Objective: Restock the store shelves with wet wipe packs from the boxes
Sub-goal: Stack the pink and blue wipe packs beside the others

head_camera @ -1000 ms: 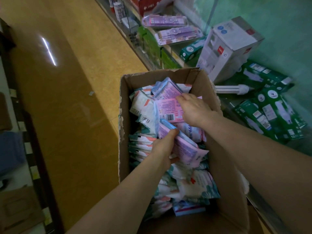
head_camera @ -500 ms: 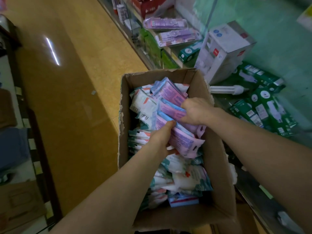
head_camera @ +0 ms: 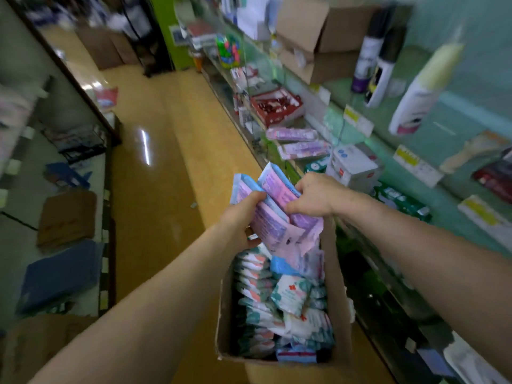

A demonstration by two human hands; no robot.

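Observation:
Both hands hold one bundle of pink and blue wet wipe packs [head_camera: 273, 214] above the far end of an open cardboard box [head_camera: 336, 295]. My left hand [head_camera: 243, 217] grips the bundle from the left and underneath. My right hand [head_camera: 314, 195] grips it from the right and on top, fingers curled over the packs. Inside the box lie several more packs [head_camera: 279, 306], white with green and red print, plus a blue one near the front.
Glass shelves [head_camera: 360, 126] run along the right, carrying purple packs [head_camera: 293, 134], a white box [head_camera: 354, 167], green boxes [head_camera: 401, 200], bottles [head_camera: 376, 65] and a cardboard box [head_camera: 318, 42]. The yellow aisle floor [head_camera: 155, 167] stretches ahead. A lower shelf with folded cloths [head_camera: 63, 245] is on the left.
Both hands have lifted the pink and blue bundle up out of the box. The view has swung up to show the aisle and the upper shelves.

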